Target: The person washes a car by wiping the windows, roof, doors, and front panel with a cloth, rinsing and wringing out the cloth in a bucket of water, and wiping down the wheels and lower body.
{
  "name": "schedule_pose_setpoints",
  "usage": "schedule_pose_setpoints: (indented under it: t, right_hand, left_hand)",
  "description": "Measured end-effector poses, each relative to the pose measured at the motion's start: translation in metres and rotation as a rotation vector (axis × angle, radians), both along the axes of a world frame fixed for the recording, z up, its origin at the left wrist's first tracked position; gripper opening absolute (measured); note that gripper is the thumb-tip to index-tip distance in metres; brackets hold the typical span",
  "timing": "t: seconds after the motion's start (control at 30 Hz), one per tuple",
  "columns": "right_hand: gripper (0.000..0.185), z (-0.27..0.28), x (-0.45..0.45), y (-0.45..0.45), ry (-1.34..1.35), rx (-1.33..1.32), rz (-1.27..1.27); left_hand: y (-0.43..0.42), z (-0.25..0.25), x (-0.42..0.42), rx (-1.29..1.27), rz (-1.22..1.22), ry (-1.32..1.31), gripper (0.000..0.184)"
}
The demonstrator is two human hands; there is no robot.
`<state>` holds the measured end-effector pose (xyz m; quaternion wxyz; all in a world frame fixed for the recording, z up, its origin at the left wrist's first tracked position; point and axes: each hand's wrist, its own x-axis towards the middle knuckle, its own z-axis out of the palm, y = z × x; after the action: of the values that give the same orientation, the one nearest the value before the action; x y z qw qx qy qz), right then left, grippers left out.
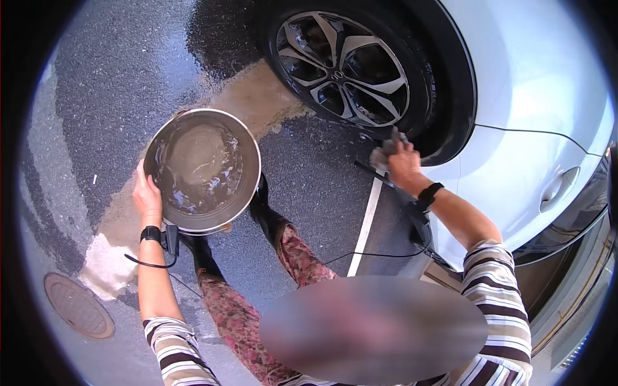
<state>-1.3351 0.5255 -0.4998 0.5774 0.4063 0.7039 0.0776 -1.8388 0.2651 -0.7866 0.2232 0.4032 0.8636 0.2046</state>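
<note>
My left hand grips the left side of a round metal bucket, fingers at its rim. Murky water moves inside the bucket. On the right, my right hand is closed on a grey, wet-looking cloth, partly smeared by motion. That cloth is by the lower edge of the car's tire; whether it touches the rubber I cannot tell. The wheel's silver and black spoked rim lies above and left of this hand.
A white car with a door handle fills the right side. Wet asphalt carries a white painted line. A manhole cover is at lower left. My dark boots stand beside the bucket. A thin black cable crosses the ground.
</note>
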Motion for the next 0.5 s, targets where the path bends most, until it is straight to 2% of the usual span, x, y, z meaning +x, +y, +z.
schedule_pose_setpoints:
  t: [0.03, 0.1, 0.13, 0.17, 0.2, 0.27, 0.33, 0.37, 0.4, 0.5]
  right_hand:
    - [0.035, -0.006, -0.021, -0.008, 0.043, -0.017, -0.039]
    - [0.03, -0.021, -0.058, -0.033, 0.33, -0.034, -0.046]
    - [0.028, -0.029, -0.082, -0.042, 0.348, -0.153, -0.169]
    - [0.026, -0.028, -0.111, -0.056, 0.508, -0.156, -0.196]
    - [0.026, -0.055, -0.118, -0.076, 0.684, -0.138, -0.146]
    - [0.036, -0.071, -0.163, -0.105, 0.808, -0.216, -0.207]
    - [0.032, -0.101, -0.199, -0.136, 0.927, -0.269, -0.237]
    - [0.031, -0.119, -0.213, -0.151, 1.008, -0.291, -0.252]
    - [0.03, -0.14, -0.226, -0.165, 1.085, -0.319, -0.266]
    - [0.045, -0.232, -0.255, -0.199, 1.041, -0.44, -0.391]
  left_hand:
    - [0.002, 0.002, -0.001, -0.018, 0.012, -0.023, 0.052]
    - [0.004, 0.007, 0.002, -0.046, 0.013, -0.091, 0.053]
    - [0.002, 0.004, 0.003, 0.037, -0.002, -0.069, 0.054]
    - [0.001, -0.002, 0.003, 0.006, 0.0, -0.079, 0.054]
    - [0.0, -0.006, 0.002, -0.03, 0.008, -0.08, 0.054]
    - [-0.001, -0.009, 0.0, 0.049, -0.028, -0.076, 0.054]
    - [-0.002, -0.013, 0.0, -0.004, -0.008, -0.096, 0.053]
    - [0.0, -0.014, -0.001, 0.051, -0.029, -0.075, 0.053]
    - [-0.003, -0.016, 0.0, 0.1, -0.046, -0.057, 0.053]
    - [-0.002, -0.016, 0.0, 0.109, -0.063, -0.019, 0.052]
